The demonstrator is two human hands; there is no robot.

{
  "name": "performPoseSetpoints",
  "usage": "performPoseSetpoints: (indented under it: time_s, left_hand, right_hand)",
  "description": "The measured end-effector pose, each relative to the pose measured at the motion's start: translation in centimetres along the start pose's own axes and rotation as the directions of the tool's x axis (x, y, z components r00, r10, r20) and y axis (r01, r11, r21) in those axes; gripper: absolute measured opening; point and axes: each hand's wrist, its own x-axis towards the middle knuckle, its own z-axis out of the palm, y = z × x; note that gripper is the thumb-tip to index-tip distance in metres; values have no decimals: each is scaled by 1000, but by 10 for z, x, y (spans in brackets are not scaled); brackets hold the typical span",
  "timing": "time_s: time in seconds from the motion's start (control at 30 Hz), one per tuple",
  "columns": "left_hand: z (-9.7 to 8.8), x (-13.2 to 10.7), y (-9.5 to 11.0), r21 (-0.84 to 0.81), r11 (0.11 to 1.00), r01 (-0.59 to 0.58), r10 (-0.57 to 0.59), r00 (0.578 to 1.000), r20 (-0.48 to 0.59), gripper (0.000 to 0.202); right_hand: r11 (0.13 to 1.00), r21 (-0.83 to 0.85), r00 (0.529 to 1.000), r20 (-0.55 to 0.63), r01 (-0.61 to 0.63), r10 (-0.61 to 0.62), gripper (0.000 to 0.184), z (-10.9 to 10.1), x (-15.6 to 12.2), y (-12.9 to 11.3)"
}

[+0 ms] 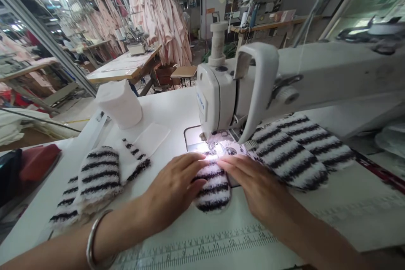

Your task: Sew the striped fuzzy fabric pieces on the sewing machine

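Observation:
A small black-and-white striped fuzzy fabric piece (pixel 212 190) lies on the white sewing table (pixel 348 211) under the lit needle area of a white sewing machine (pixel 221 97). My left hand (pixel 173 190) lies flat on its left side, fingers stretched toward the presser foot (pixel 215 147). My right hand (pixel 253 181) presses flat on its right side, fingertips near the needle. A silver bangle (pixel 93 240) sits on my left wrist.
More striped pieces lie at the left (pixel 96 177) and behind the machine at the right (pixel 297 152). A white roll (pixel 120 103) and white strips stand at the back left. A printed ruler (pixel 202 249) runs along the table's front. Pink garments (pixel 161 12) hang in the background.

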Motion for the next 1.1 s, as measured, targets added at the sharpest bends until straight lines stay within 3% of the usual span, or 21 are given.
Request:
performPoseSetpoints:
  time_s: [0.13,0.3,0.6,0.73,0.9,1.0,1.1]
  left_hand:
    - [-15,-2,1,-130,990,62,-52,995,80,10]
    - [-11,0,5,-131,989,66,-37,978,207,3]
    - [-9,3,6,-136,989,54,-24,976,215,4]
    - [-14,6,7,-161,987,-26,56,981,188,11]
    - [-16,10,8,-188,964,-187,233,935,266,20]
    - [-13,9,3,-174,963,-205,247,930,274,20]
    - [-11,11,-4,-171,969,-181,223,936,273,20]
  right_hand:
    - [999,21,996,-72,49,-47,39,-13,-10,-10]
    - [998,-40,992,-113,53,-58,38,-1,-10,-23]
    - [999,-25,991,-128,33,-36,30,0,-7,-19]
    - [987,-160,978,-200,22,-54,36,4,-29,-34]
    - [948,-310,982,-190,-73,14,40,22,-54,-60]
    - [942,-304,970,-233,-142,71,43,30,-54,-64]
    - [936,-335,977,-209,-105,35,44,31,-45,-59]
